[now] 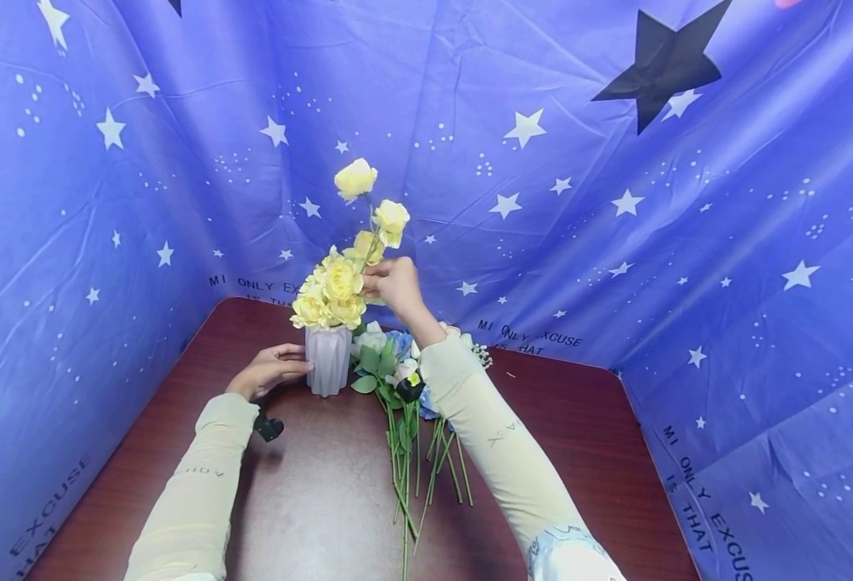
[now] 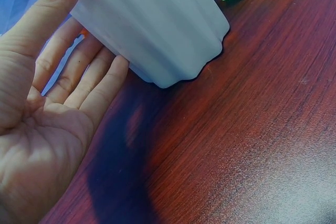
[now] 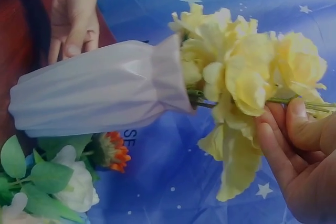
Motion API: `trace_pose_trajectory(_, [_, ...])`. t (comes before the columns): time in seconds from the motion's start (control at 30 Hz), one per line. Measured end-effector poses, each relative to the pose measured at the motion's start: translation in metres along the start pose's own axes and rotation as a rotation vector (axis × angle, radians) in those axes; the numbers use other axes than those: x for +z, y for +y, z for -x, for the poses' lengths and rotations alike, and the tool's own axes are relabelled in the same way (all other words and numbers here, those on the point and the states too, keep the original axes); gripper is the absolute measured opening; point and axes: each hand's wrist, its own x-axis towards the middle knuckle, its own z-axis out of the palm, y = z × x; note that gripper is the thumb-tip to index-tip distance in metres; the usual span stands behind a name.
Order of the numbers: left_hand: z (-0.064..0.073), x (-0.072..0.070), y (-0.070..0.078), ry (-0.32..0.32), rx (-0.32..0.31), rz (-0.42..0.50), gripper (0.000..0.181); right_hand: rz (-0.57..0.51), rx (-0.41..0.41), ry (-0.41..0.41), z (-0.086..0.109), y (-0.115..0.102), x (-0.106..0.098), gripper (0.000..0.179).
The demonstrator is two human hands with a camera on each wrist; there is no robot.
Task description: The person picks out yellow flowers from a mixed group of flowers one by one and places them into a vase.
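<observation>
A pale, fluted vase (image 1: 328, 361) stands upright on the table, with a cluster of yellow flowers (image 1: 330, 289) crowding its mouth. My left hand (image 1: 272, 371) rests its nearly straight fingers and thumb against the vase's left side; the palm is off it in the left wrist view. Above the rim, my right hand (image 1: 395, 286) pinches thin green stems (image 3: 310, 105) between thumb and fingers. Taller yellow blooms (image 1: 391, 221) rise above that hand, leaning right. Whether the pinched stems reach into the vase is hidden behind the petals.
Right of the vase lies a pile of white, pink and blue flowers (image 1: 397, 355), their long green stems (image 1: 406, 476) pointing toward the near edge. An orange flower (image 3: 113, 152) shows among them. A blue star-printed cloth (image 1: 470, 161) walls the table (image 1: 310, 484) behind and at both sides.
</observation>
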Motion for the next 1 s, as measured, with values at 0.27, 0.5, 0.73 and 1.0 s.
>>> trace_pose_trajectory(0.27, [0.002,0.001,0.001,-0.001,0.005,0.018,0.058,0.274,-0.021,0.016,0.002,0.013,0.009,0.015])
trace_pose_trajectory(0.5, [0.001,0.000,0.001,-0.005,0.012,0.026,0.056,0.320,-0.072,0.004,0.003,0.020,0.012,0.021])
trace_pose_trajectory(0.73, [0.000,0.001,0.000,-0.004,0.013,0.017,0.056,0.366,-0.120,-0.035,0.002,0.026,0.010,0.052])
trace_pose_trajectory(1.0, [0.000,0.000,0.000,-0.015,0.012,0.022,0.057,0.305,-0.115,-0.076,0.006,0.026,0.003,0.015])
